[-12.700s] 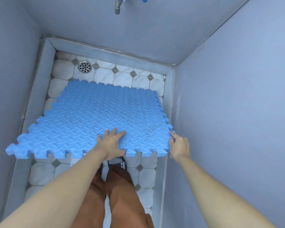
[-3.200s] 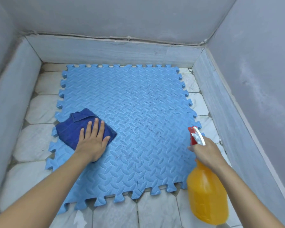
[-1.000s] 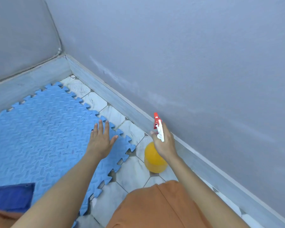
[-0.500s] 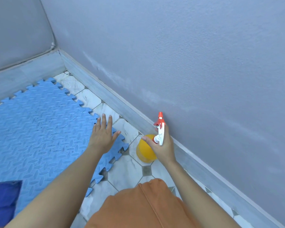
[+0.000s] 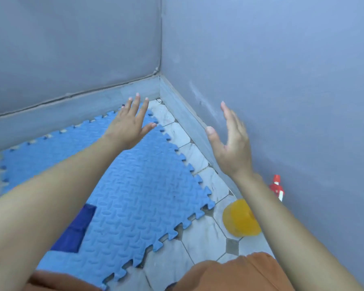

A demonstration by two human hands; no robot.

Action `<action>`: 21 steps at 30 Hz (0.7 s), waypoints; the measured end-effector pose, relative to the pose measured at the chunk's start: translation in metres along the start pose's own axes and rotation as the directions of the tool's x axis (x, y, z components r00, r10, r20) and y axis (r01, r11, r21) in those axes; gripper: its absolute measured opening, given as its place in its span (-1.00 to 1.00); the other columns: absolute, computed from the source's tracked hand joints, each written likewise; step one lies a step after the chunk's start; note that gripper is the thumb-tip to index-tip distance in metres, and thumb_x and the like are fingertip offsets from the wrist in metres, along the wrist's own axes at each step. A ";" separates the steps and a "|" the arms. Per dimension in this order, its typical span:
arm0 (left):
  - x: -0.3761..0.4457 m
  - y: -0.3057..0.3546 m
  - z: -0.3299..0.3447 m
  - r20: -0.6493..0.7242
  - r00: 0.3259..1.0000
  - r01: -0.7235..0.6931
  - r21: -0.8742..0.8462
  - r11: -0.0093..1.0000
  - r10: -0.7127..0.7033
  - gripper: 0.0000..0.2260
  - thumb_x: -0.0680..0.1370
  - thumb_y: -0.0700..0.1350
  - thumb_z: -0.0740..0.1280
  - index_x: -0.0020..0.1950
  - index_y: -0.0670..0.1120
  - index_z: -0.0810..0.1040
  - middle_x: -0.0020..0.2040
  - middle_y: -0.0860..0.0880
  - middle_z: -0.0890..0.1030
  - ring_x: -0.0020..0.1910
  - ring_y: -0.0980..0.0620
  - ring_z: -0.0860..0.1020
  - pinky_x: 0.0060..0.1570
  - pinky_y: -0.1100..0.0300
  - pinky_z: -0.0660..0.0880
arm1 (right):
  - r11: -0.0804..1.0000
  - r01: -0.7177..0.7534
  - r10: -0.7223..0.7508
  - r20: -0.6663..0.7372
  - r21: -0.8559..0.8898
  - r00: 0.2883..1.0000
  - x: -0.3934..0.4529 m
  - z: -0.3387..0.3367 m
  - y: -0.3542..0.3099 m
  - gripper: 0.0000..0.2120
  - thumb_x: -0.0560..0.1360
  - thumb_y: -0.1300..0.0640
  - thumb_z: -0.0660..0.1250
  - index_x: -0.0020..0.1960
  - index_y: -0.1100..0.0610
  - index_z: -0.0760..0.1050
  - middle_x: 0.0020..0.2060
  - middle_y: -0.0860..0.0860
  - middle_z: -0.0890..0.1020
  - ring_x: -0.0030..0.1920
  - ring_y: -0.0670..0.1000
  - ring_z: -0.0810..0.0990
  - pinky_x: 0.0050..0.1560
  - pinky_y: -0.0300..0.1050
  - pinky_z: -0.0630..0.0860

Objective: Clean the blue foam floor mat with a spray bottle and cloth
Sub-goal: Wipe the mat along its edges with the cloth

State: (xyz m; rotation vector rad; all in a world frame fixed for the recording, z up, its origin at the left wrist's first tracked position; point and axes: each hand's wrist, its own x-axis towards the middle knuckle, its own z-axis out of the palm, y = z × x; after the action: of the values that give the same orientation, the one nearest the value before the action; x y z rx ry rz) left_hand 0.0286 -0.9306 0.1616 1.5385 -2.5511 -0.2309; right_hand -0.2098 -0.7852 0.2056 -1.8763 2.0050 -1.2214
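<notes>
Trouble could come from the spray bottle (image 5: 243, 219) first, I think. It stands on the white floor tiles (image 5: 200, 236), down below my right grip (image 5: 231, 148) and right under that arm, close to the grey wall (image 5: 292, 80). If I swing the right arm back low, I judge I could knock it over, and the orange liquid could spill on the tiles and make them slippery. The bottle looks full of that orange liquid as far as I can see; the arm hides part of it, and only the red and white spray head (image 5: 277, 186) pokes out on the far side of the arm. I cannot tell if the nozzle is locked. My right grip is wide open, fingers straight, and it has nothing in it. My left grip (image 5: 130, 124) is open too, fingers spread, holding nothing, up over the far corner of the blue foam mat (image 5: 139, 185). The mat lies flat on the floor below both grips. The dark blue cloth (image 5: 76, 229) lies on the mat well behind my left grip, partly hidden under the left arm. I might also kneel on the cloth or shove the mat's edge up, since my orange-clad knees (image 5: 229, 271) are right at its near edge.
</notes>
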 end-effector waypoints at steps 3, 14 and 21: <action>-0.015 -0.067 -0.035 -0.095 0.988 0.128 0.017 0.992 -0.125 -0.34 0.61 0.17 0.08 0.57 -0.13 -0.09 0.57 -0.21 -0.09 0.55 -0.20 -0.08 0.48 -0.08 -0.01 | 0.995 0.095 -0.087 0.217 -0.024 0.972 0.024 0.074 -0.021 -0.38 0.56 -0.18 0.16 0.51 0.13 0.25 0.47 0.03 0.35 0.47 0.01 0.26 0.45 -0.13 0.17; -0.227 -0.183 0.121 0.178 0.784 0.608 -0.030 0.793 -0.595 -0.26 0.55 0.30 -0.11 0.57 -0.14 -0.15 0.57 -0.15 -0.17 0.55 -0.13 -0.15 0.51 -0.04 -0.06 | 0.852 0.474 -0.114 0.805 -0.222 0.582 -0.012 0.308 -0.017 -0.33 0.59 -0.25 0.09 0.58 0.03 0.04 0.56 0.03 0.12 0.54 0.09 0.09 0.51 0.17 0.03; -0.269 -0.137 0.193 0.066 0.780 0.625 -0.022 0.780 -0.623 -0.32 0.59 0.25 -0.08 0.55 -0.19 0.11 0.56 -0.17 0.10 0.53 -0.09 0.05 0.47 0.01 -0.09 | 0.814 0.547 -0.207 0.785 -0.193 0.585 -0.054 0.346 0.017 -0.33 0.57 -0.34 -0.21 0.56 -0.04 0.12 0.56 -0.05 0.15 0.56 0.11 0.10 0.49 0.31 -0.08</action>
State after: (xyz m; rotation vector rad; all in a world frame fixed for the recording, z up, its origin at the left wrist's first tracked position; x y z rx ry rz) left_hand 0.2306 -0.7452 -0.0690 2.3427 -1.9472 -0.4010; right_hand -0.0047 -0.8969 -0.0564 -2.5368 1.4700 0.0758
